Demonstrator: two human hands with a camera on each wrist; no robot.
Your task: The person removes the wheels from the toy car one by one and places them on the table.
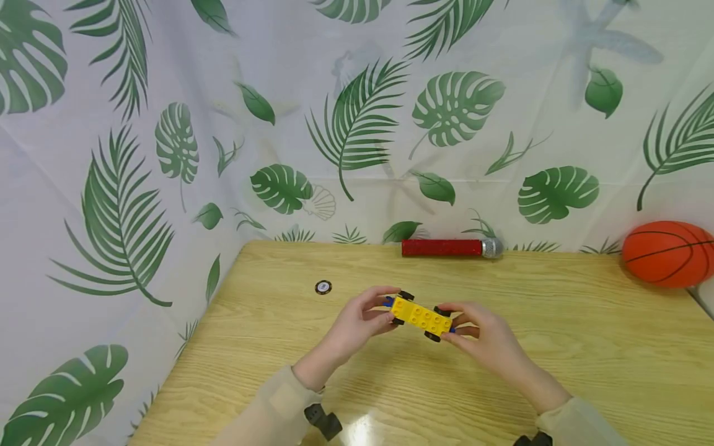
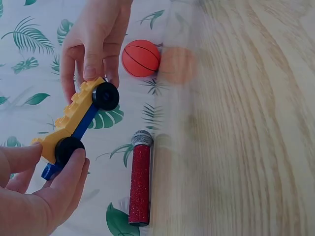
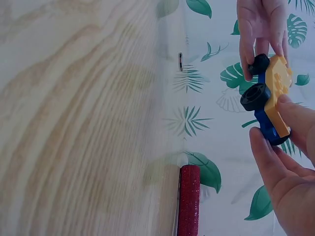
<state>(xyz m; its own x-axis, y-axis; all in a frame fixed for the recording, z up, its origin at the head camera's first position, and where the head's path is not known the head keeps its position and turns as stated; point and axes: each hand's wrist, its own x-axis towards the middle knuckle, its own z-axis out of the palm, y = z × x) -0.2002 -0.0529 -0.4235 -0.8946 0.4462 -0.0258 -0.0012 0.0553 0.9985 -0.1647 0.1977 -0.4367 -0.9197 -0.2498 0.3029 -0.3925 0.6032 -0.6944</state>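
Observation:
Both hands hold a yellow toy car [image 1: 422, 316] with a studded top, a blue underside and black wheels, raised above the wooden table. My left hand [image 1: 359, 319] grips its left end, where a small blue hitch sticks out. At the opposite end, my right hand [image 1: 484, 334] pinches the body between thumb and fingers. In the left wrist view the toy car [image 2: 74, 118] is tilted, its studs facing left. The right wrist view shows the blue underside of the toy car [image 3: 268, 125] and two dark wheels from the side.
A red glittery microphone [image 1: 446, 248] lies along the table's back edge. To the right sits an orange basketball [image 1: 669, 254]. A small black-and-white round chip [image 1: 323, 287] rests on the wooden table [image 1: 268, 347] at the left. A leaf-patterned white cloth [image 1: 379, 204] hangs behind.

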